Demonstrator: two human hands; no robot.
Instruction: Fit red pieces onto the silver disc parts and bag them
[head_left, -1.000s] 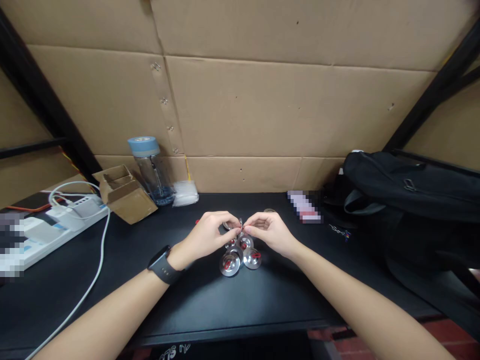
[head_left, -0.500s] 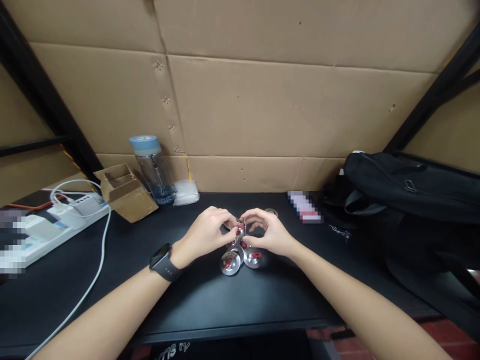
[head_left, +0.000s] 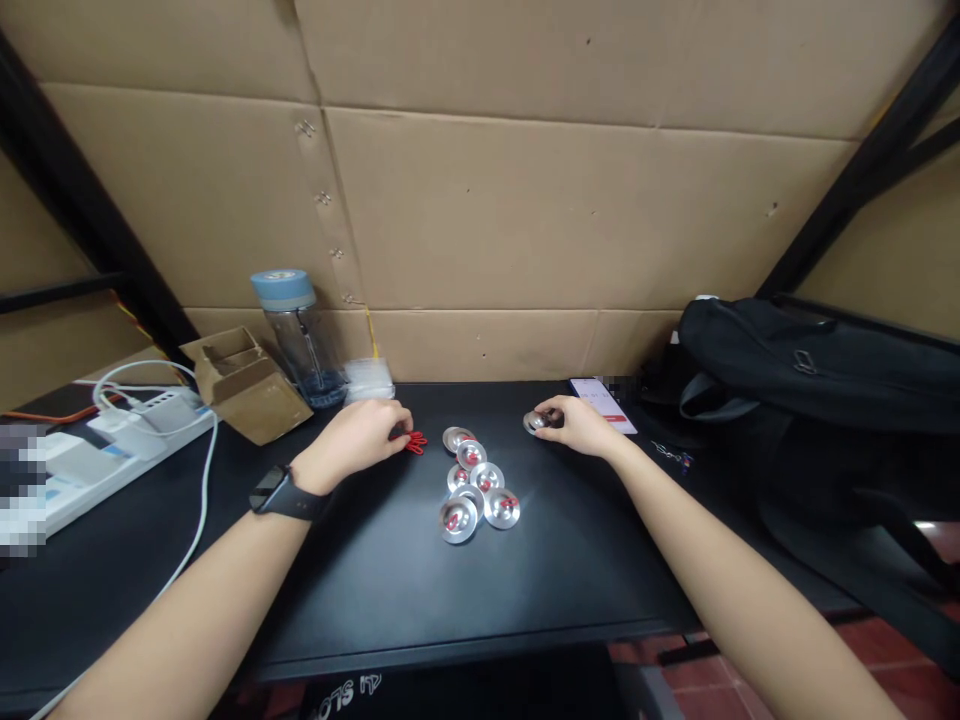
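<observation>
Several small shiny metal discs with red fittings (head_left: 474, 492) lie clustered on the black desk (head_left: 465, 590). My left hand (head_left: 360, 437), with a dark watch on its wrist, rests to the left of the cluster, fingers curled over a small red piece (head_left: 414, 441). My right hand (head_left: 574, 425) is to the right of the cluster, fingertips pinched on a single metal disc (head_left: 535, 422) lying apart from the others.
A bottle with a blue lid (head_left: 298, 335), a small cardboard box (head_left: 247, 385) and a clear plastic bag (head_left: 367, 380) stand at the back left. A white power strip with cable (head_left: 112, 430) lies far left. A phone (head_left: 604, 402) and a black backpack (head_left: 817, 400) are at the right.
Both hands left the middle, where they held a disc together. The left moved left to the red piece, the right moved right to a lone disc. The cluster now lies uncovered.
</observation>
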